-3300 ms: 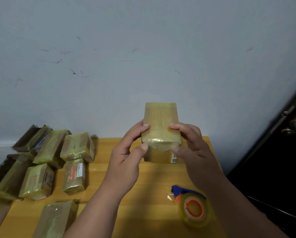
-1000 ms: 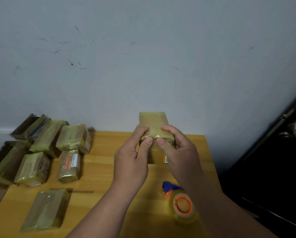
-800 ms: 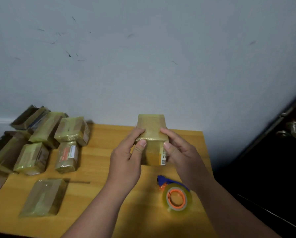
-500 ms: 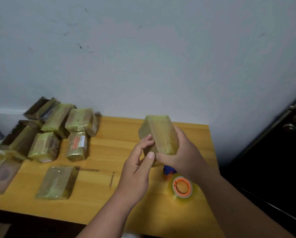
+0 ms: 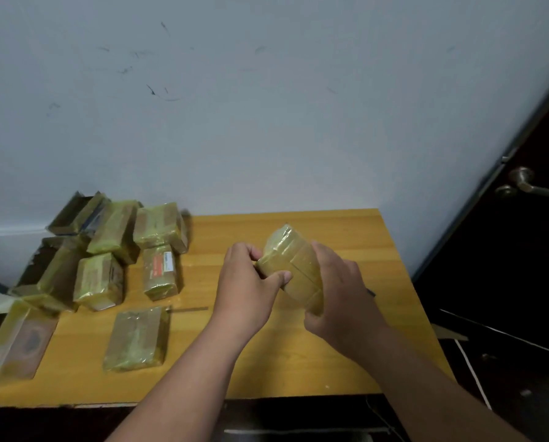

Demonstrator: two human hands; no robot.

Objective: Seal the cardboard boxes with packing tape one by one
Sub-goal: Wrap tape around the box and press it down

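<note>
I hold a small cardboard box (image 5: 294, 261) wrapped in yellowish tape above the wooden table (image 5: 267, 355), tilted with one end pointing up and away. My left hand (image 5: 249, 288) pinches its near left corner between thumb and fingers. My right hand (image 5: 340, 295) is curled round its right side and underside. The tape roll is hidden behind my right hand and arm.
Several taped boxes are piled at the table's left (image 5: 107, 250), and one lies flat nearer the front edge (image 5: 136, 338). A thin dark stick (image 5: 188, 309) lies beside it. A dark door with a metal handle (image 5: 521, 183) stands at the right; a white wall is behind.
The box has been turned and tilted further to the right and lowered a little. My right hand has shifted over the tape roll, which is no longer visible. The view has tipped downward.
</note>
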